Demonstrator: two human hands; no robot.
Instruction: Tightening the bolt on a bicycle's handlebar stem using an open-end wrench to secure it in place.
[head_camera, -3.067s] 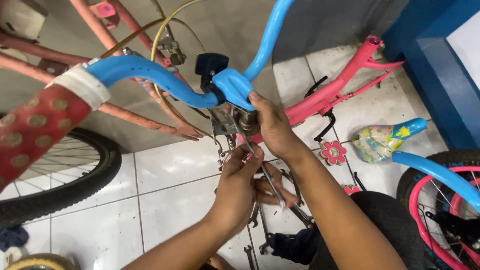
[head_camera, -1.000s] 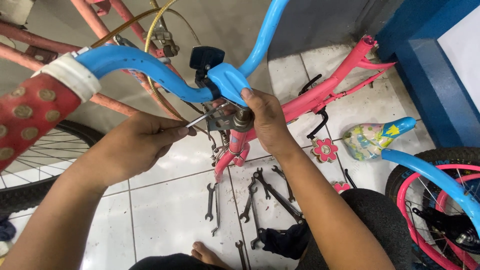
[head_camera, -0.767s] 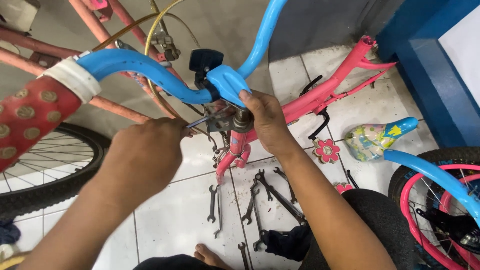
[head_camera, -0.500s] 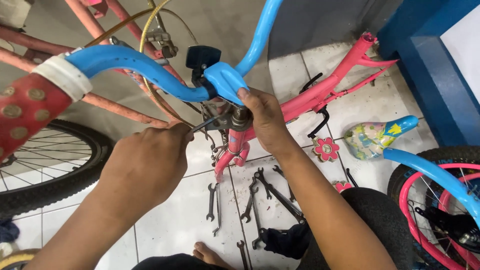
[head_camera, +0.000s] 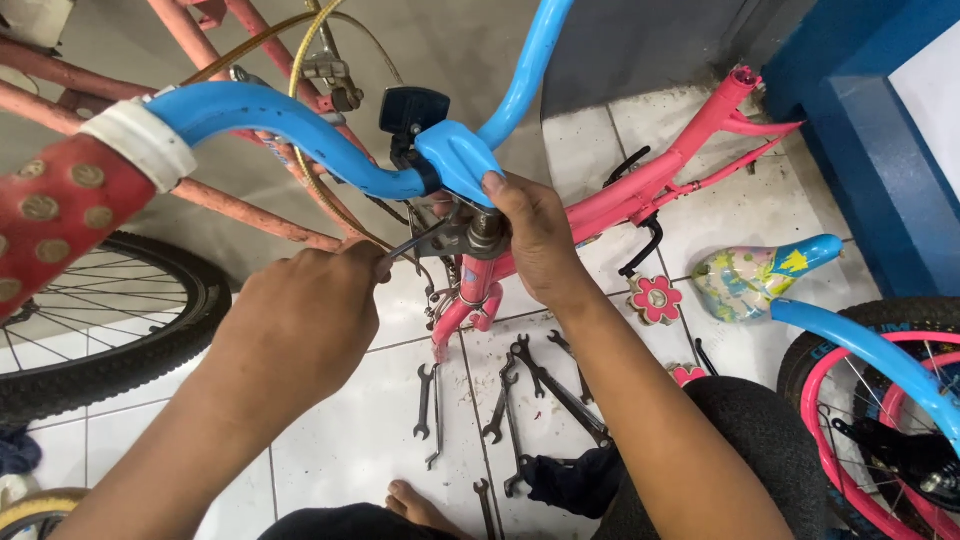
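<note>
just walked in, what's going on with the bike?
A person is working at the headset of a small pink bicycle frame with blue handlebars. The left hand holds a slim metal wrench set on the steel nut under the stem, while the right hand grips that joint. More open-ended metal spanners lie on the white tiled floor below.

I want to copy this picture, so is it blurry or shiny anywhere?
Head view: mostly sharp and evenly lit; the left hand and spanners look crisp; soft glare on the white floor tiles; the blue handlebar bends near the edges from the wide lens.
</note>
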